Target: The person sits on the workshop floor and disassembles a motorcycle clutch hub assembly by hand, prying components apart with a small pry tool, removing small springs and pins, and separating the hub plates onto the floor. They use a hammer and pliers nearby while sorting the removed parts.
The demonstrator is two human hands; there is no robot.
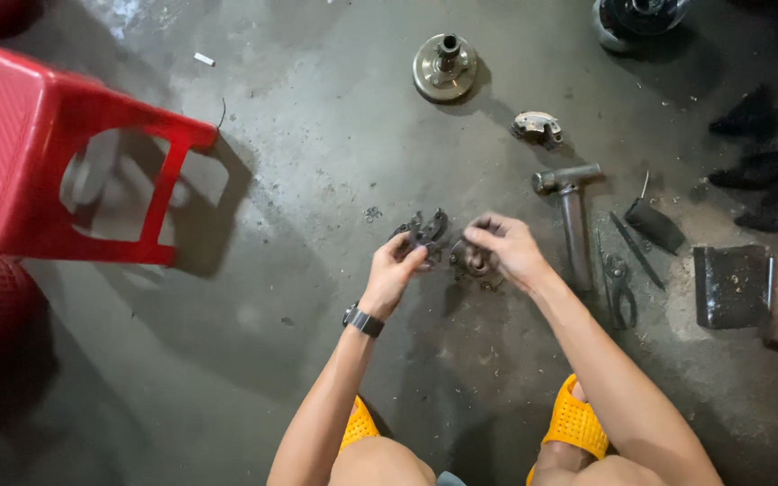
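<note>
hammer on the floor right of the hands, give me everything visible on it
The hammer looks all metal, grey and dull: a short cylindrical head lying crosswise at the far end, and a straight round handle running from it toward the person. It lies flat on the stained concrete floor, just beyond the right hand, which does not touch it. Pliers lie close on its right, apart from it.

A dark, greasy, curved metal shoe piece is lifted just above the grey concrete floor, tilted. Just beside it to the right, a dark round metal assembly sits low over the floor.
</note>
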